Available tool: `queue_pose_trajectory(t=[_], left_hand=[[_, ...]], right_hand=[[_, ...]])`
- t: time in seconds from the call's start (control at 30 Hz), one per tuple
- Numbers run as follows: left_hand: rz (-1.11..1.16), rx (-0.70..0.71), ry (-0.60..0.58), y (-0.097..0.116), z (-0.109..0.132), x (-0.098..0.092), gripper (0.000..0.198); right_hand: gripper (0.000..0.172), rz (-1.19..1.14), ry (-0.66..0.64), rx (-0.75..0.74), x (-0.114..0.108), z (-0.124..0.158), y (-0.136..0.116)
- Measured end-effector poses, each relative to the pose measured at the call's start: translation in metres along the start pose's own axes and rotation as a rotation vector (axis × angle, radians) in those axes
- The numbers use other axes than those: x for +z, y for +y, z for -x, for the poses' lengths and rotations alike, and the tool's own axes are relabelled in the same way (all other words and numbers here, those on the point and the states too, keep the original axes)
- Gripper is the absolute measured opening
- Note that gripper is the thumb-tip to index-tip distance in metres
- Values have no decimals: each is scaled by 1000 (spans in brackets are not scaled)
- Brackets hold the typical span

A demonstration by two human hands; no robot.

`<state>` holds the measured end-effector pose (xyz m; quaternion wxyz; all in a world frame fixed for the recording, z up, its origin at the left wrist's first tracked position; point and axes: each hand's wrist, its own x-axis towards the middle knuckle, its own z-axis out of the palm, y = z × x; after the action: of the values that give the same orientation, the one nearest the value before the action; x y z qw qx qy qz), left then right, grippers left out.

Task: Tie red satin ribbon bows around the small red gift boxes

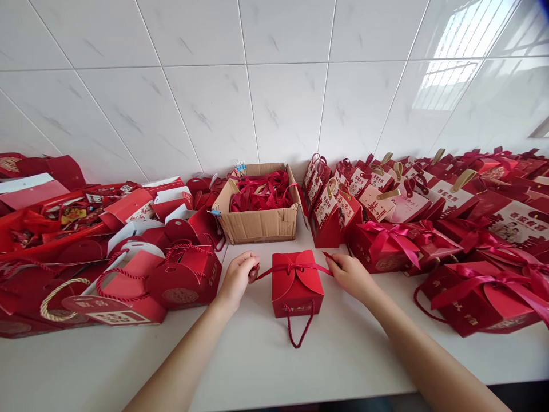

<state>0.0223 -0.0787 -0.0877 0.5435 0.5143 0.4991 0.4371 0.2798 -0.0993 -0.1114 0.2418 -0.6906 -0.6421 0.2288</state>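
A red gift box [295, 292] with a scalloped folded top stands on the white tabletop between my hands. A dark red ribbon [315, 267] crosses its top, with a knot or crossing at the middle. My left hand [238, 276] is closed on the ribbon's left end, a little to the left of the box. On the other side, my right hand [346, 273] pinches the right end, and a pointed tip sticks out past the fingers. The ribbon looks stretched between both hands. A twisted cord handle [299, 337] hangs down the box's near side.
Behind the gift box, a cardboard box [261, 225] holds a heap of red ribbons [263, 191]. Red boxes with rope handles [184, 277] and a bag of wrapped sweets [72, 214] crowd the left. Ribbon-tied boxes [484, 297] and tag-topped boxes [377, 200] fill the right. A tiled wall [287, 103] rises behind.
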Motion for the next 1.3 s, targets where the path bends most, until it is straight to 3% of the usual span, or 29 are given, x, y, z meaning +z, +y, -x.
queue_pose_trajectory(t=[0.57, 0.83, 1.3], left_hand=[[-233, 50, -12, -5, 0, 4, 23], [-379, 136, -41, -5, 4, 7, 19], [-574, 196, -76, -7, 1, -1, 17]], right_hand=[[33, 158, -72, 12, 0, 0, -2], [34, 230, -80, 29, 0, 0, -2], [32, 433, -58, 126, -7, 0, -4]])
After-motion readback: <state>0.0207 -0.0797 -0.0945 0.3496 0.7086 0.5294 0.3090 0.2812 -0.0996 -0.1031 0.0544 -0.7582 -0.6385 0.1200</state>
